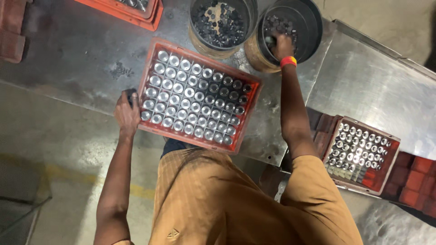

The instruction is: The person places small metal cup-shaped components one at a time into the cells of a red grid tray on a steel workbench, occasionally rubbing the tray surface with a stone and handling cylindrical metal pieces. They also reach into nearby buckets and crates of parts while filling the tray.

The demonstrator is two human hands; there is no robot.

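Note:
A red crate [252, 97] of several shiny round bottle tops stands on the steel table; the rightmost tops carry dark caps. My left hand [127, 113] rests at the crate's left edge, fingers curled around something small and dark. My right hand [282, 45], with an orange wristband, reaches into the right-hand black bucket [309, 27] of small dark caps; its fingers are buried among them, so I cannot tell what they hold.
A second black bucket [220, 22] of dark caps stands left of the first. Another red crate [365, 156] of bottles sits lower right beside stacked red crates [415, 181]. An orange tray [131, 11] is at the table's far edge. A steel chute [377, 86] slopes at right.

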